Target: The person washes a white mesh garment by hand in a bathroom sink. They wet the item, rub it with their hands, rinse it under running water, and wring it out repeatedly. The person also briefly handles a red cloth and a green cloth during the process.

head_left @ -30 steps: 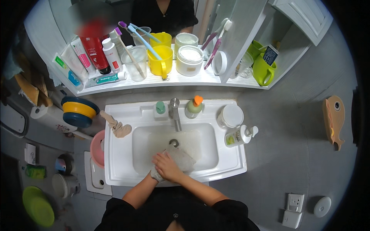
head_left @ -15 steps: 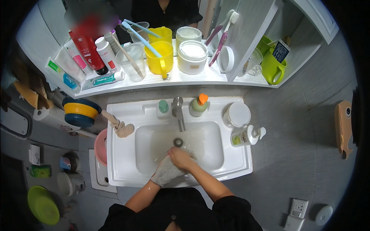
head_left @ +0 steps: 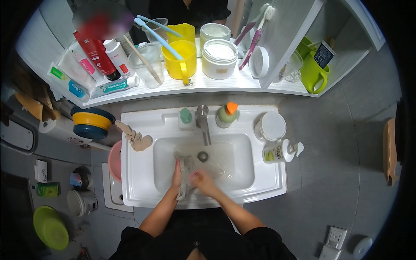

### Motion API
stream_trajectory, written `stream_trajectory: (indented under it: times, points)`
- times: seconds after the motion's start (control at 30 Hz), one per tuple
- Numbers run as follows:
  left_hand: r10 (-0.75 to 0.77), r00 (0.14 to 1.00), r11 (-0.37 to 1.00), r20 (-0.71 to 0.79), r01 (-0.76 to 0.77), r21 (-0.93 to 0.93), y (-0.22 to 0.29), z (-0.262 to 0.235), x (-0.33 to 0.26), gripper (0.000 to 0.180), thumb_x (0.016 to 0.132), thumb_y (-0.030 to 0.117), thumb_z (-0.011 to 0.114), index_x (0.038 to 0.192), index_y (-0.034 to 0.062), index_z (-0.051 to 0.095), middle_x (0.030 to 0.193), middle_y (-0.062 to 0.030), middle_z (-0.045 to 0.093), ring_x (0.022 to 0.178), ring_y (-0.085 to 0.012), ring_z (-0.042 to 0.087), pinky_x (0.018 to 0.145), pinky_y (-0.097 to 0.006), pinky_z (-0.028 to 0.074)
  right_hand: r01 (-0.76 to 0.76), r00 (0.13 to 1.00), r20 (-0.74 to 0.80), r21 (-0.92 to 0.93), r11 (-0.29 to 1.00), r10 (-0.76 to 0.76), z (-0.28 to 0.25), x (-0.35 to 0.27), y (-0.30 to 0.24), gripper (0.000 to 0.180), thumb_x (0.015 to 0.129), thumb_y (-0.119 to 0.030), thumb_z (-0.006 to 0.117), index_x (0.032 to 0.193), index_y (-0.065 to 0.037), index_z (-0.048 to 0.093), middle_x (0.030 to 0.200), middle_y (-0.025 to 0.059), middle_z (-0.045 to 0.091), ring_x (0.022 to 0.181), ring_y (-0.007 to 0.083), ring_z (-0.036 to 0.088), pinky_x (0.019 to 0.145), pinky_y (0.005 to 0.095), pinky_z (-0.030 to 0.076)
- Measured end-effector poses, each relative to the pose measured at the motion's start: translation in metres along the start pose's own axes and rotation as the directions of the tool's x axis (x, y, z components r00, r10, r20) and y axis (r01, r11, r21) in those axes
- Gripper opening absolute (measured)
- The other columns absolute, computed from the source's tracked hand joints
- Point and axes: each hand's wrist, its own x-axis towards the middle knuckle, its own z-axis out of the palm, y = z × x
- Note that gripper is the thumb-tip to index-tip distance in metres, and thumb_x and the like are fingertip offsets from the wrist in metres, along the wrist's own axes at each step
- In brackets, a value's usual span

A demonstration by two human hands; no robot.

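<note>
Over the white sink basin (head_left: pixel 240 164), my left hand (head_left: pixel 176 175) is turned on edge and holds a wet grey textured cloth (head_left: pixel 184 173). The cloth hangs lengthwise along the palm, its lower end near the wrist. Most of the left fingers are hidden behind it. Just right of the cloth is my right hand (head_left: pixel 201 181), its fingers smeared by motion; I cannot tell whether they touch the cloth. Beyond both hands are the drain (head_left: pixel 202 156) and the metal faucet (head_left: pixel 203 123). Shallow cloudy water lies in the basin.
A crumpled beige cloth (head_left: pixel 138 138) lies on the left rim. A green bottle with an orange top (head_left: pixel 226 116), a white lidded jar (head_left: pixel 271 126) and a white pump bottle (head_left: pixel 279 152) stand behind and to the right. Above, a shelf (head_left: pixel 182 89) bears cups and tubes.
The grey cloth covered my left hand down to the wrist; now it hangs along the palm with the thumb bare. My right hand has come off the left one.
</note>
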Motion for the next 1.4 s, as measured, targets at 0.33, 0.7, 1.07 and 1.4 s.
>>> stream_trajectory:
  times: [0.33, 0.7, 1.07, 1.4]
  points:
    - [0.090, 0.977, 0.969, -0.192, -0.041, 0.245, -0.019, -0.035, -0.005, 0.043, 0.088, 0.038, 0.042, 0.113, 0.0045, 0.050, 0.105, -0.0139, 0.055, 0.093, -0.0296, 0.054, 0.082, -0.038, 0.044, 0.053, 0.967, 0.255, -0.144, 0.988, -0.015, 0.039, -0.007, -0.028, 0.030, 0.080, -0.021, 0.055, 0.098, 0.002, 0.052, 0.084, 0.0198, 0.059, 0.082, 0.0328, 0.057, 0.072, 0.0380, 0.044]
    - [0.298, 0.810, -0.181, 0.505, -0.472, 0.863, 0.016, 0.026, -0.068, 0.040, 0.087, 0.035, 0.043, 0.112, 0.0047, 0.051, 0.103, -0.0137, 0.056, 0.094, -0.0282, 0.054, 0.083, -0.037, 0.043, 0.276, 0.954, 0.033, -0.486, 0.830, -0.298, 0.034, 0.043, 0.027, 0.030, 0.084, -0.017, 0.043, 0.107, 0.000, 0.053, 0.112, 0.0190, 0.051, 0.103, 0.0348, 0.048, 0.092, 0.0477, 0.031]
    - [0.272, 0.761, -0.399, 0.589, -0.467, 0.789, 0.037, 0.034, -0.081, 0.037, 0.087, 0.031, 0.045, 0.111, 0.0048, 0.053, 0.100, -0.0134, 0.058, 0.095, -0.0268, 0.054, 0.084, -0.036, 0.043, 0.481, 0.866, 0.131, -0.484, 0.731, -0.484, 0.040, 0.033, 0.015, 0.034, 0.084, -0.019, 0.041, 0.109, 0.002, 0.050, 0.109, 0.0224, 0.051, 0.105, 0.0338, 0.047, 0.092, 0.0416, 0.035]
    - [0.232, 0.720, -0.532, 0.654, -0.469, 0.705, 0.056, 0.035, -0.075, 0.035, 0.086, 0.028, 0.046, 0.110, 0.0050, 0.054, 0.098, -0.0132, 0.059, 0.096, -0.0255, 0.055, 0.085, -0.035, 0.042, -0.244, 0.896, -0.104, 0.698, 0.673, 0.432, -0.021, 0.041, 0.073, 0.021, 0.088, -0.023, 0.043, 0.084, -0.003, 0.048, 0.075, 0.0058, 0.056, 0.061, 0.0133, 0.052, 0.051, 0.0235, 0.040]
